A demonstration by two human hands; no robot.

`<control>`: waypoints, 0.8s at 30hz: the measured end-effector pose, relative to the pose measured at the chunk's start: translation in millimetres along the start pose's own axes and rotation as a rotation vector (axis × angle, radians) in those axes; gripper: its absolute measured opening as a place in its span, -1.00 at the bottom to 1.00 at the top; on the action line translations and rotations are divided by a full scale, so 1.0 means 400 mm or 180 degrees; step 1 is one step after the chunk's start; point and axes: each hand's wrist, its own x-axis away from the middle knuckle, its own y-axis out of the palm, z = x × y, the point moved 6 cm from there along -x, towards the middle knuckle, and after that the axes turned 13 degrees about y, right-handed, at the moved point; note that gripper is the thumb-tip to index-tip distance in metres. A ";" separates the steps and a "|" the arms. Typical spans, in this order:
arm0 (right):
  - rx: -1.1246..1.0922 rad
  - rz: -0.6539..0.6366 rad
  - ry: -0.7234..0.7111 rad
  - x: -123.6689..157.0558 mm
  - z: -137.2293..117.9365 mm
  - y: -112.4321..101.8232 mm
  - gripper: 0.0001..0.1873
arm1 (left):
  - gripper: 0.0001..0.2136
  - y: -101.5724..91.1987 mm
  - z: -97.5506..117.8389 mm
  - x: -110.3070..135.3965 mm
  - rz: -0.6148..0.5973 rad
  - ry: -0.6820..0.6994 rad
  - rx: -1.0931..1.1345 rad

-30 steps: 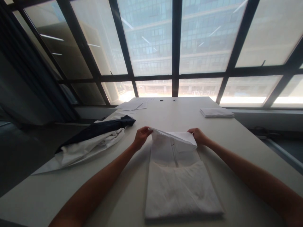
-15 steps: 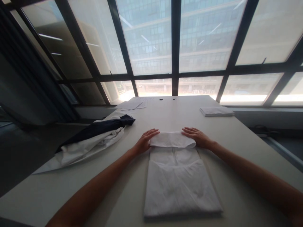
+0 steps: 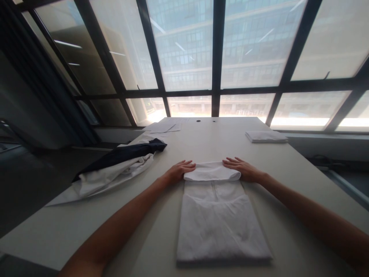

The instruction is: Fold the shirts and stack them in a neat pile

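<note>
A white garment (image 3: pixel 221 225), perhaps a shirt, lies folded into a long rectangle on the table in front of me. Its far end is turned over towards me as a flap. My left hand (image 3: pixel 181 171) rests on the left end of that flap, fingers stretched out. On the flap's right end lies my right hand (image 3: pixel 241 169), its fingers spread over the cloth. Both palms are turned down, and the undersides of the fingers are hidden.
The white table (image 3: pixel 138 227) reaches towards large windows. Left are a dark blue garment (image 3: pixel 121 157) and crumpled white cloth (image 3: pixel 115 181). Paper sheets (image 3: pixel 163 127) lie beyond them. A folded white cloth (image 3: pixel 266 136) sits at the far right.
The view has shifted slightly, so everything sits a little further right. The fingers of both hands are a bit more spread on the flap; the garment keeps its folded shape.
</note>
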 end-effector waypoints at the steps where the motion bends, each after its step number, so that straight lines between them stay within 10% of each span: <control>1: -0.0020 -0.0015 0.0001 0.003 0.001 -0.001 -0.28 | -0.55 -0.002 0.002 0.000 -0.0024 0.0002 -0.0019; 7: -0.0721 0.0065 0.0167 0.000 0.015 -0.002 -0.40 | -0.59 0.001 -0.003 -0.003 0.0156 -0.0078 0.0201; 12: -0.2770 0.0500 0.0959 -0.075 0.094 -0.018 -0.70 | -0.70 -0.034 -0.054 -0.032 0.1262 -0.0520 0.1186; 17: -0.3261 0.0753 0.1518 -0.156 0.156 -0.047 -0.58 | -0.70 -0.071 -0.134 -0.087 0.2138 -0.1074 0.1994; 24: -0.3601 0.0885 0.1844 -0.225 0.200 -0.093 -0.37 | -0.49 -0.113 -0.190 -0.153 0.2399 -0.1105 0.2364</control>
